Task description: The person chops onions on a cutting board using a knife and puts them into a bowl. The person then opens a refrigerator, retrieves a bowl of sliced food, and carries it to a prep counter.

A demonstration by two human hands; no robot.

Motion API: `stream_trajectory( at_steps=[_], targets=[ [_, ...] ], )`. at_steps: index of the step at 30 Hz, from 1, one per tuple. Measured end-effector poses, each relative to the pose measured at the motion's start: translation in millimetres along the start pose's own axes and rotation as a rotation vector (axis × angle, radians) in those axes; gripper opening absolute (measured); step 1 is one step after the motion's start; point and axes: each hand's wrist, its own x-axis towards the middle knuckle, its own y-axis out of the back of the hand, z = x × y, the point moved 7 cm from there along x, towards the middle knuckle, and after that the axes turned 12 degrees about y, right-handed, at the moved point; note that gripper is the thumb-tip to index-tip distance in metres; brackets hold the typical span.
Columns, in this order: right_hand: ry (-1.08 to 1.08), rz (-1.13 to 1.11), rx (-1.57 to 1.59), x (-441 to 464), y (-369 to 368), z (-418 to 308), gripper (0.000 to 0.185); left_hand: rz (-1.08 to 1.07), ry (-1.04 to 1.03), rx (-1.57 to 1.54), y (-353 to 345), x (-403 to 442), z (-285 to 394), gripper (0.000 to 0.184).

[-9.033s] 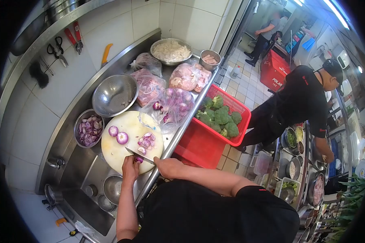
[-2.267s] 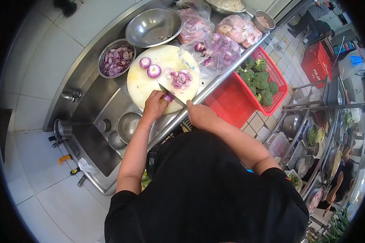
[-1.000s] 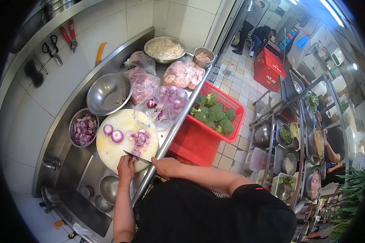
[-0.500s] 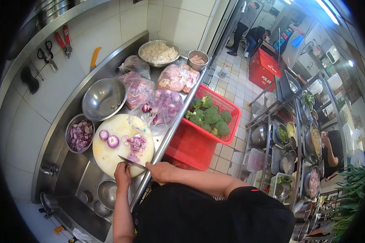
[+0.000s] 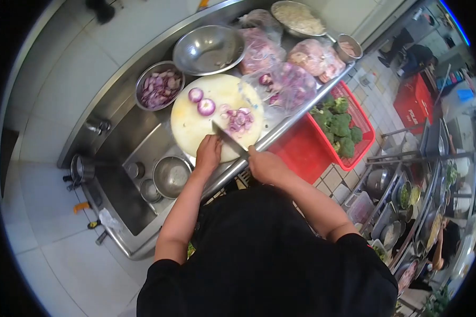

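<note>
My right hand (image 5: 265, 165) is wrapped round the handle of a knife (image 5: 230, 140), whose blade slants over the lower part of a round white cutting board (image 5: 188, 127). Left of the blade, the fingers of my left hand (image 5: 209, 151) are pressed together at the board's edge; what they hold, if anything, is hidden. Sliced purple onion (image 5: 239, 120) lies in a pile above the blade. Two peeled onions, one (image 5: 206, 106) larger than the other (image 5: 195, 95), rest at the board's upper left. A bowl of onion pieces (image 5: 160, 89) stands beyond the board.
An empty colander (image 5: 209, 50), bagged onions (image 5: 296, 87) and bagged meat (image 5: 308, 57) stand behind the board. Metal bowls (image 5: 172, 177) are by the sink (image 5: 123, 193). A red basket (image 5: 369, 138) of broccoli (image 5: 341, 124) is at the right. A co-worker (image 5: 449, 240) is beyond the shelves.
The camera view has tilted and shifted, so the board appears farther right. The onion piece seen earlier by my left fingers is no longer visible. The knife stays in my right hand.
</note>
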Motion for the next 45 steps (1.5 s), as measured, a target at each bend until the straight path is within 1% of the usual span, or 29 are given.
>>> stream_trajectory(
  at_steps=[1,3,4,6,8,9,11,13,14,15,16,18,19,22,23,26,28,30,32,33,34,35,36,38,39,41,42,44,45],
  targets=[
    [0.014,-0.016,0.001,-2,6,-1,0.026,0.002,0.033,-0.011,-2,5,-4,0.016],
    [-0.002,0.111,-0.056,-11,26,2,0.023,0.003,0.084,-0.02,-1,8,-12,0.015],
    [0.006,0.099,-0.052,-15,30,3,0.023,0.078,0.144,-0.073,10,10,-15,0.016],
    [0.094,0.23,-0.088,-21,49,1,0.022,0.233,0.261,-0.227,34,14,-20,0.018],
    [0.096,0.257,-0.113,-24,51,6,0.022,0.359,0.285,-0.281,64,18,-6,0.017],
    [0.128,0.293,-0.111,-24,52,8,0.024,0.359,0.286,-0.282,70,22,3,0.017],
    [0.169,0.33,-0.113,-22,51,11,0.026,0.281,0.088,-0.25,68,33,33,0.022],
    [0.187,0.276,-0.164,-17,43,13,0.032,0.134,-0.012,-0.056,42,39,62,0.041],
    [0.197,0.274,-0.165,-16,41,13,0.032,-0.009,-0.062,-0.026,29,38,77,0.056],
    [0.235,0.284,-0.184,-17,38,11,0.033,-0.141,0.0,0.215,1,39,66,0.079],
    [0.269,0.295,-0.2,-19,38,7,0.034,-0.139,0.002,0.218,-5,39,71,0.079],
    [0.284,0.261,-0.214,-18,40,5,0.034,-0.197,0.033,0.393,-22,38,71,0.09],
    [0.295,0.228,-0.229,-19,41,2,0.033,-0.241,0.076,0.398,-28,43,61,0.089],
    [0.292,0.234,-0.272,-31,50,3,0.033,-0.217,0.148,0.331,-36,55,19,0.083],
    [0.288,0.238,-0.268,-39,54,7,0.033,-0.207,0.096,0.306,-34,55,10,0.072],
    [0.245,0.236,-0.24,-70,68,20,0.032,-0.19,0.001,0.154,-25,49,6,0.067],
    [0.021,0.264,0.029,-88,78,42,0.032,-0.163,-0.028,0.121,-28,56,10,0.067],
    [-0.008,0.311,0.07,-93,79,55,0.031,-0.133,-0.052,0.085,-34,67,16,0.066],
    [-0.18,0.379,0.277,-92,66,88,0.03,-0.105,-0.06,0.103,-45,88,25,0.065],
    [-0.124,0.436,0.341,-87,53,104,0.026,-0.101,-0.062,0.098,-49,93,27,0.065],
    [-0.125,0.437,0.337,-79,40,116,0.026,-0.158,-0.045,0.205,-59,97,24,0.064],
    [-0.138,0.452,0.503,-74,26,128,0.025,-0.215,-0.027,0.312,-68,98,22,0.063],
    [-0.15,0.466,0.668,-70,16,137,0.024,-0.214,-0.029,0.309,-65,97,21,0.063],
    [-0.142,0.463,0.755,-59,7,137,0.018,-0.452,-0.228,0.239,-65,84,25,0.061],
    [-0.155,0.448,0.839,-55,2,137,0.014,-0.454,-0.229,0.24,-58,84,21,0.061],
    [-0.173,0.443,0.958,-47,-8,133,0.013,-0.607,-0.149,0.03,-54,81,15,0.06],
    [-0.173,0.443,0.955,-42,-12,134,0.013,-0.605,-0.149,0.028,-52,83,22,0.06],
    [-0.151,0.447,0.981,-33,-20,135,0.014,-0.462,-0.194,0.048,-44,89,39,0.063],
    [-0.143,0.454,0.989,-29,-21,132,0.014,-0.463,-0.195,0.045,-48,90,42,0.063]
  ],
)
